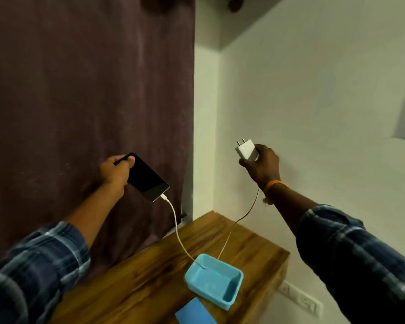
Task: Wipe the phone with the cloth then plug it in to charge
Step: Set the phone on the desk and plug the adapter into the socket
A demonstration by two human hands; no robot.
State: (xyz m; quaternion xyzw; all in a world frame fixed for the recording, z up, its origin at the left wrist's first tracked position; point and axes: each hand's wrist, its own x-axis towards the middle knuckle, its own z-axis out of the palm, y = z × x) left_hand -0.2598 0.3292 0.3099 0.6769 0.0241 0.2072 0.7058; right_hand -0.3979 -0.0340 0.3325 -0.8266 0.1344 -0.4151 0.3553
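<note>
My left hand grips a black phone by its upper end and holds it in the air in front of the curtain. A white cable is plugged into the phone's lower end, sags into the blue tray and rises to the white charger. My right hand holds that charger up near the white wall, its two pins pointing up and away. A folded blue cloth lies on the wooden table at the bottom edge of the view.
A wooden table stands in the corner, with a light blue plastic tray near its right edge. A white wall socket sits low on the right wall, below the table's top. A dark maroon curtain hangs at left.
</note>
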